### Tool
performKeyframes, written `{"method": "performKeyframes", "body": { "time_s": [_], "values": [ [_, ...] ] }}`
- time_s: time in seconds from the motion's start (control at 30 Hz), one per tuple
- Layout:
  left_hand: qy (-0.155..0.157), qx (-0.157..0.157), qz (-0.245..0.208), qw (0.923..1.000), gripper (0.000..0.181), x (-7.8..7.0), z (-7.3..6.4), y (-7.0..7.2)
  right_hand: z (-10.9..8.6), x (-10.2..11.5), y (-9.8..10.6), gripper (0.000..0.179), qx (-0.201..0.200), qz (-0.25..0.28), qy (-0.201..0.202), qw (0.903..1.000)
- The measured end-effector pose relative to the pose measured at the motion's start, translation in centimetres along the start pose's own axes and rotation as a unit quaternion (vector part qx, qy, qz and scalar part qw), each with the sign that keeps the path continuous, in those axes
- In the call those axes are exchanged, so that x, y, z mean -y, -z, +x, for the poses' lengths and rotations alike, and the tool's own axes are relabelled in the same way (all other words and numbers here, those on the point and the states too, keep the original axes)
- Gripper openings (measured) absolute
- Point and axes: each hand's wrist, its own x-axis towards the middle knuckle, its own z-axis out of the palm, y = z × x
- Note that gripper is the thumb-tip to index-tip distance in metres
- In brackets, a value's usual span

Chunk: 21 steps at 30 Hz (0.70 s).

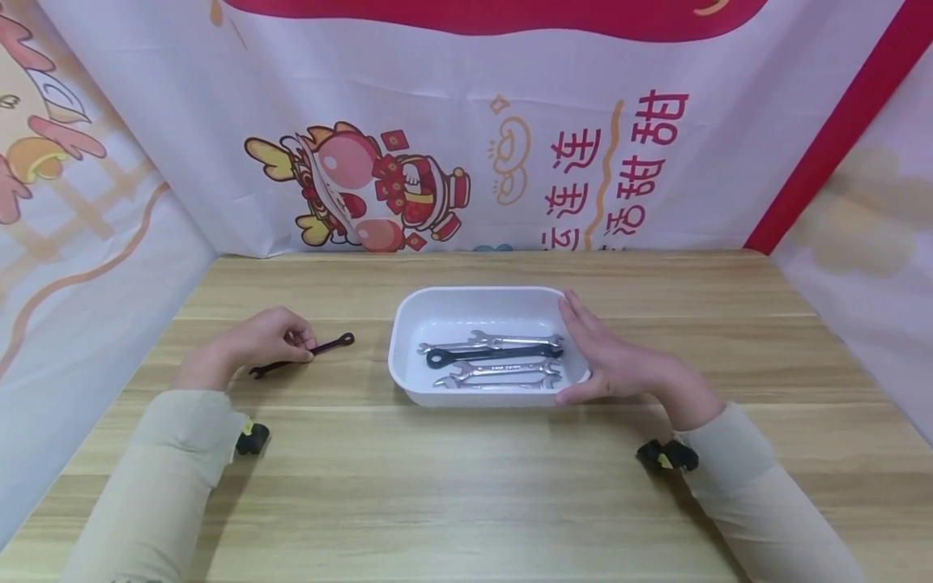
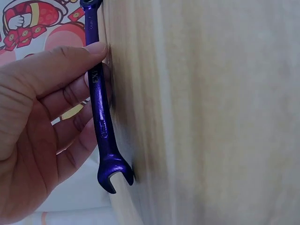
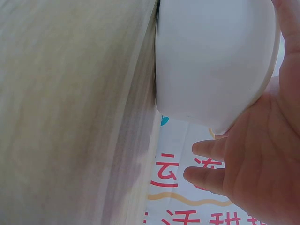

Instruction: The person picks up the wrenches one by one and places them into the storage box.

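Note:
Thumb and fingers of my left hand [image 1: 271, 338] pinch a small dark purple combination wrench [image 2: 101, 105] by its shank. In the head view it lies low over the wood at the left, its ring end pointing right and its open end showing behind the hand. My right hand [image 1: 611, 356] rests against the right end of a white plastic basin [image 1: 399, 356], palm at the wall, fingers extended and thumb spread toward the front. Inside the basin lie several silver wrenches [image 1: 510, 369] and a larger black ring-ended wrench [image 1: 474, 355] across them.
The wooden tabletop [image 1: 466, 486] carries the basin at its middle. Behind it hangs a printed cloth [image 1: 452, 97] with a cartoon figure and red lettering; more cloth closes off both sides. Black wrist cameras [image 1: 669, 455] sit by both sleeves.

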Motion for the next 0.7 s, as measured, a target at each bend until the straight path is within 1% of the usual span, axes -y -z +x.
{"method": "performKeyframes", "body": {
  "time_s": [0.2,0.3,0.43,0.7],
  "values": [
    [0.002,0.000,0.006,1.0000,0.003,0.0,-0.1,0.0,0.0,0.0,-0.1,0.136,0.001,0.000,-0.001,1.0000],
    [-0.005,-0.003,0.014,0.9999,0.003,0.0,-0.1,0.2,0.1,0.0,-0.1,0.137,0.001,0.003,-0.001,1.0000],
    [-0.017,-0.016,0.029,0.9993,0.003,-0.4,-0.1,0.8,0.1,-0.1,-0.1,0.137,0.001,0.004,0.000,1.0000],
    [-0.019,-0.029,0.046,0.9983,0.006,-1.2,0.0,2.2,0.1,-0.1,-0.1,0.139,0.000,-0.001,0.000,1.0000]
  ]
}}
